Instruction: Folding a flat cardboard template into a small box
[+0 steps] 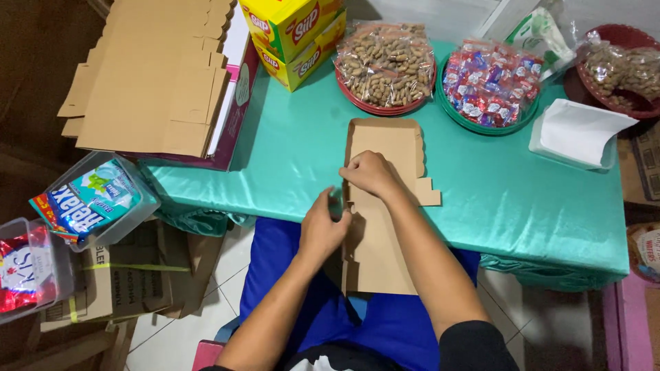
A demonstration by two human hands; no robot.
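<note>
The left hand (323, 230) pinches the left edge of a flat cardboard box blank (381, 206), fingers closed on a side flap. The right hand (371, 172) presses down on the blank just above, fingers curled together on the cardboard. The blank lies half on the green tablecloth (495, 206) and half over the person's lap, hanging past the near table edge.

To the left, beside the table, a clear plastic tub (96, 199) holds packets, and another clear tub (27, 268) at the frame edge holds red packets. Both sit on cardboard cartons (130, 275).

Farther back on the table, a white tissue holder (577, 134) stands to the right. Behind the blank, a red tray (385, 65) holds a bag of peanuts, and a green tray (489, 86) just beside it holds a bag of wrapped sweets. A stack of flat cardboard blanks (151, 69) lies at the far left, with two yellow boxes (292, 34) stacked next to it. A dark red bowl (619, 69) with more peanuts sits at the far right.
</note>
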